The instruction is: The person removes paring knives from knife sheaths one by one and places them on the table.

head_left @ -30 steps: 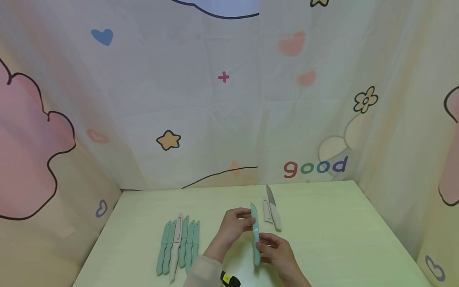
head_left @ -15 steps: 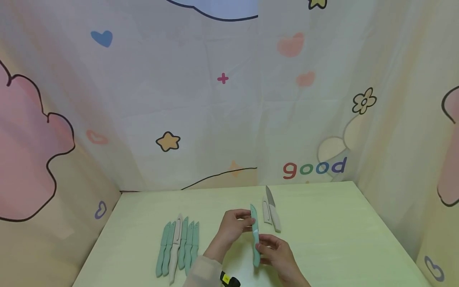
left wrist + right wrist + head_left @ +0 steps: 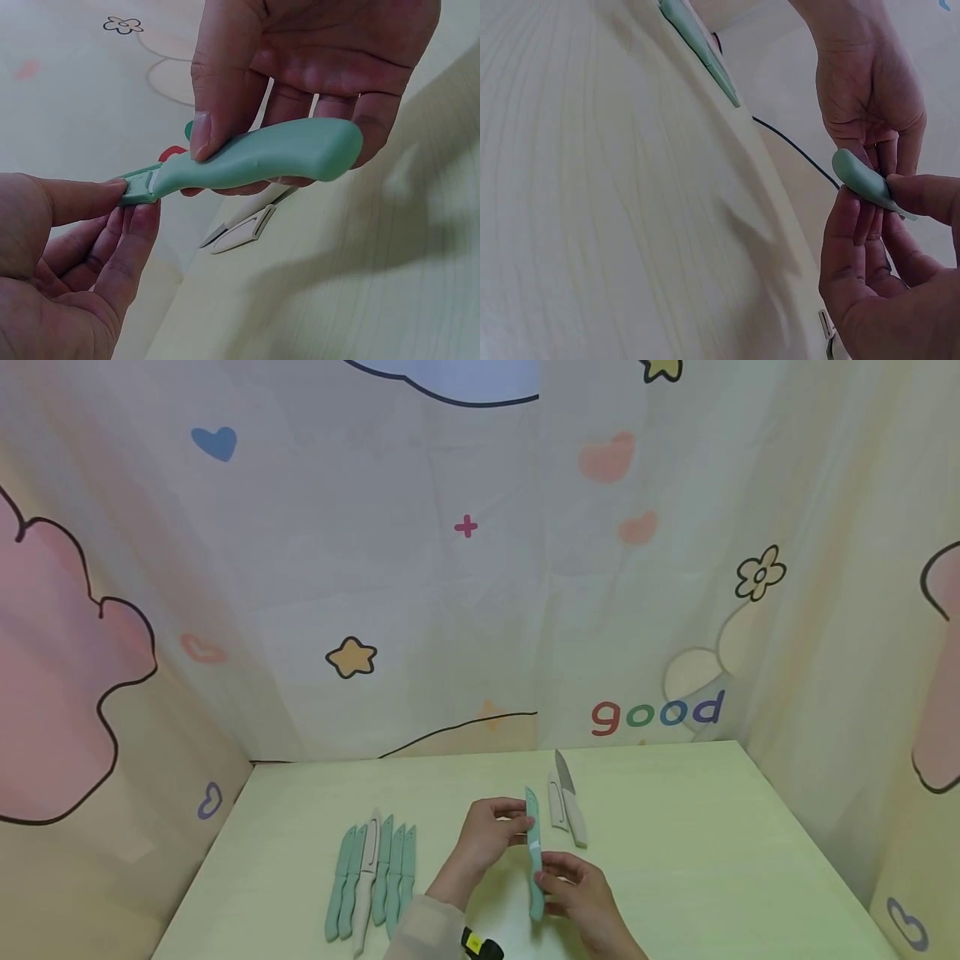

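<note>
A green knife (image 3: 536, 881) stands out lengthwise between my two hands above the table, its blade inside a matching green sheath (image 3: 139, 187). My left hand (image 3: 487, 833) pinches the sheath between thumb and fingers, close to where it meets the handle. With thumb and fingers, my right hand (image 3: 579, 890) grips the handle (image 3: 262, 156). A narrow pale strip shows at the joint between sheath and handle in the left wrist view. Beyond the hands lie a white-handled knife (image 3: 576, 818) with a bare grey blade and, beside it, a white sheath (image 3: 557, 803).
To the left, several sheathed green knives (image 3: 384, 877) lie side by side, with a sheathed white knife (image 3: 364, 889) among them. Part of that row is behind the left sleeve (image 3: 429, 928). A printed curtain (image 3: 420, 610) encloses the table (image 3: 690, 843) at the back and sides.
</note>
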{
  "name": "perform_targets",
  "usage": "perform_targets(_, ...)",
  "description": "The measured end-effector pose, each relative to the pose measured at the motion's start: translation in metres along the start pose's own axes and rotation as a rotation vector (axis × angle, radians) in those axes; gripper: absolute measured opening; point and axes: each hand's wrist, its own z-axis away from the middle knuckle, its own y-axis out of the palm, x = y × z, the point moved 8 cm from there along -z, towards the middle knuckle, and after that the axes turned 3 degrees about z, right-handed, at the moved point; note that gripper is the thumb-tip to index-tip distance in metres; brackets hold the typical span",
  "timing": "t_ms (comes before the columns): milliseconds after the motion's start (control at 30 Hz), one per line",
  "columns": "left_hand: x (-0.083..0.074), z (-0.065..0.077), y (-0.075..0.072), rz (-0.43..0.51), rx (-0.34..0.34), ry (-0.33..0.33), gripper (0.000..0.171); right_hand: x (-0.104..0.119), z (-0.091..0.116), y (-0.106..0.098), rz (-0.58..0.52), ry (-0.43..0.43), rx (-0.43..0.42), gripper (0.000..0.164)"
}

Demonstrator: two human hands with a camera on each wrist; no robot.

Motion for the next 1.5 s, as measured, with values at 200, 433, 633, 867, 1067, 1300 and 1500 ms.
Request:
perform_targets(200,0.003,0.000,-0.001,0.006,-0.006,-0.017,0.021,0.000,0.002,0.000,-0.006,-0.004,-0.003,0.037)
perform_targets(433,0.003,0.001,-0.001,0.019,-0.011,-0.026,0.020,-0.004,0.001,-0.001,0.009,-0.003,-0.007,0.037)
perform_targets(633,0.003,0.000,-0.002,0.011,-0.024,-0.027,0.019,-0.004,0.003,0.000,0.010,-0.001,0.005,0.039)
perform_targets(867,0.005,-0.001,-0.004,0.018,-0.043,-0.028,0.021,-0.007,0.004,0.002,0.014,0.019,0.015,0.040)
perform_targets(1067,0.004,-0.003,-0.005,0.033,-0.050,-0.031,0.021,-0.009,0.004,0.002,0.017,0.029,0.016,0.040)
perform_targets(1300,0.003,-0.003,-0.007,0.045,-0.045,-0.019,0.021,-0.012,0.005,0.003,0.026,0.026,0.051,0.043)
perform_targets(1500,0.000,-0.004,-0.007,0.049,-0.044,-0.011,0.021,-0.010,0.006,0.003,0.035,0.020,0.059,0.042)
